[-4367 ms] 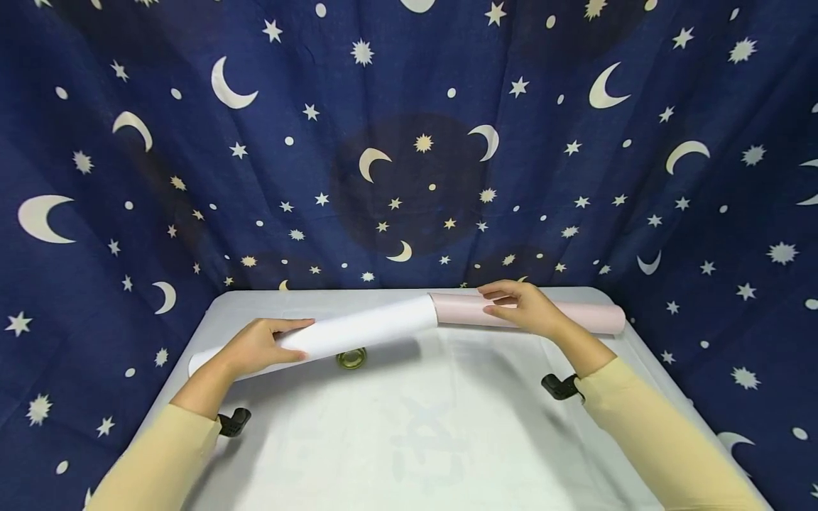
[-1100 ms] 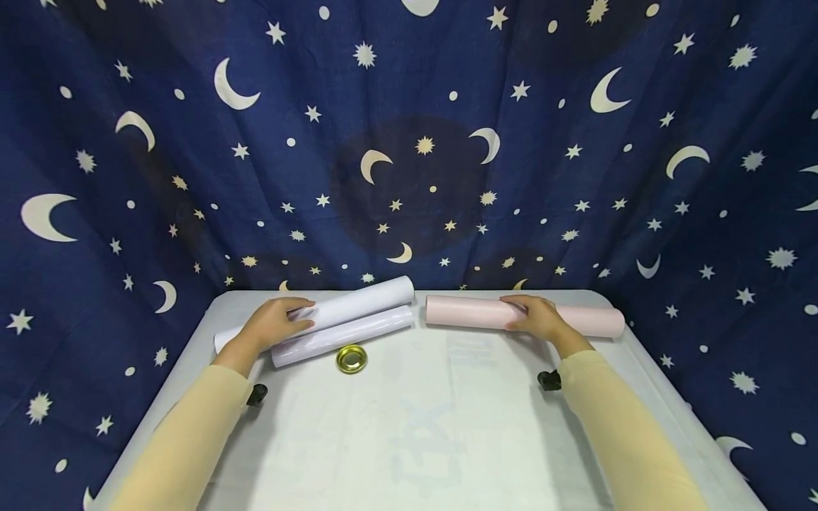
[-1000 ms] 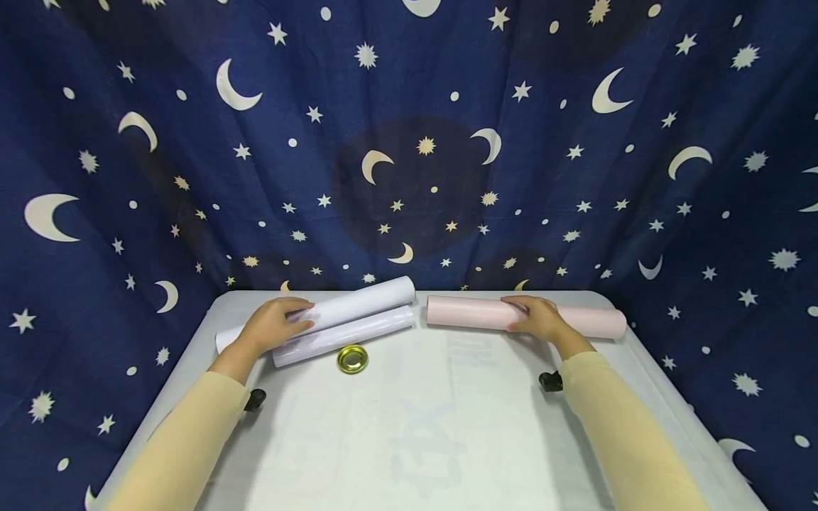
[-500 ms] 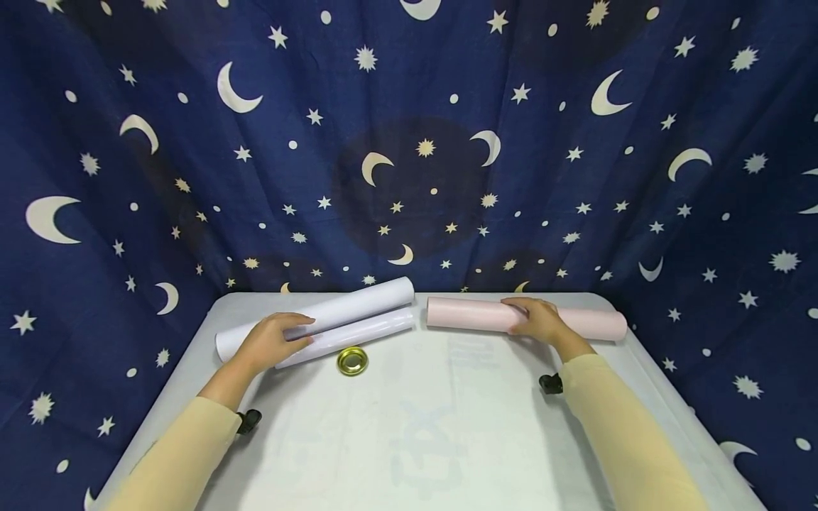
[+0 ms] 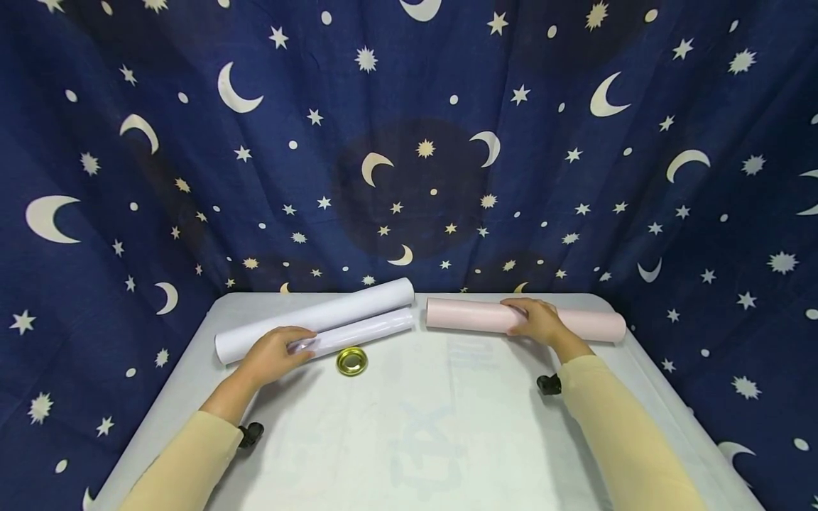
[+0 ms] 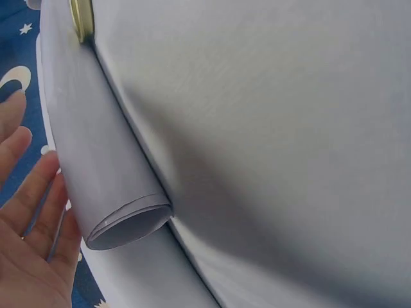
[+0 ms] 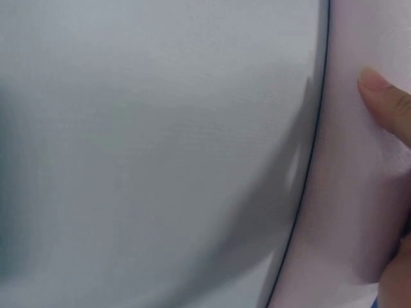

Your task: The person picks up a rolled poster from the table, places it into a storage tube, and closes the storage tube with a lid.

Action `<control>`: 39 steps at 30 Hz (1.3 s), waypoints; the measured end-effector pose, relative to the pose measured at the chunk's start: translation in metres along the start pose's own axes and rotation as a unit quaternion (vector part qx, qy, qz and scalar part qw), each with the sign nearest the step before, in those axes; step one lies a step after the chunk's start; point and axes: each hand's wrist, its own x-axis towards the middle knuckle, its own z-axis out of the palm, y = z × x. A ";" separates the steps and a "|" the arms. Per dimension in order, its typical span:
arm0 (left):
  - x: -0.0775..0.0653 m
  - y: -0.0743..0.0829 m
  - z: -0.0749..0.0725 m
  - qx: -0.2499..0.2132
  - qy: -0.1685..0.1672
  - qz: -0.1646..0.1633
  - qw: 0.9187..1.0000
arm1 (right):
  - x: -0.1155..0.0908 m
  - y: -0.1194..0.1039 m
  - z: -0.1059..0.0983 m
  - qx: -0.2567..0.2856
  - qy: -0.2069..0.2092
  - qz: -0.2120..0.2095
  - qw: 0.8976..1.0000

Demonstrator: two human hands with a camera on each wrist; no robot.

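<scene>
In the head view, two white rolled sheets lie side by side at the back left: a longer matte roll [image 5: 332, 311] behind and a shorter glossy roll [image 5: 377, 328] in front. My left hand [image 5: 271, 357] is at the glossy roll's left end, its fingers loosely extended. In the left wrist view, the fingers [image 6: 35, 202] run alongside a roll [image 6: 106, 128] whose end shows layered edges. At the back right, my right hand [image 5: 542, 324] holds a pink rolled sheet [image 5: 466, 314] about its middle, thumb on the near side.
A small gold round dish [image 5: 344, 370] sits just in front of the glossy roll. The white-covered table [image 5: 409, 440] ends at the back against a dark blue curtain [image 5: 422, 85] with moons and stars. Black wrist mounts [image 5: 548, 385] jut from the sleeves.
Earlier, the left hand held a white roll reaching to the pink one; now two white rolls lie apart from it. In the last second, the left hand has shifted nearer, onto the glossy roll.
</scene>
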 end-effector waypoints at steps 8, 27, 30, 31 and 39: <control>-0.002 -0.003 0.007 0.014 -0.004 0.004 1.000 | -0.004 -0.001 -0.001 -0.008 -0.004 -0.008 1.000; -0.001 -0.009 0.011 -0.006 -0.017 0.010 1.000 | -0.021 -0.007 -0.013 0.017 -0.030 0.005 0.999; -0.001 -0.010 0.011 -0.018 -0.025 0.005 1.000 | -0.022 -0.008 -0.015 0.014 -0.030 -0.008 0.999; -0.002 -0.011 0.012 -0.020 -0.027 0.002 0.999 | -0.023 -0.008 -0.016 0.013 -0.030 -0.010 0.999; -0.004 -0.012 0.012 -0.022 -0.030 -0.016 0.999 | -0.027 -0.016 -0.017 0.028 -0.024 -0.025 0.999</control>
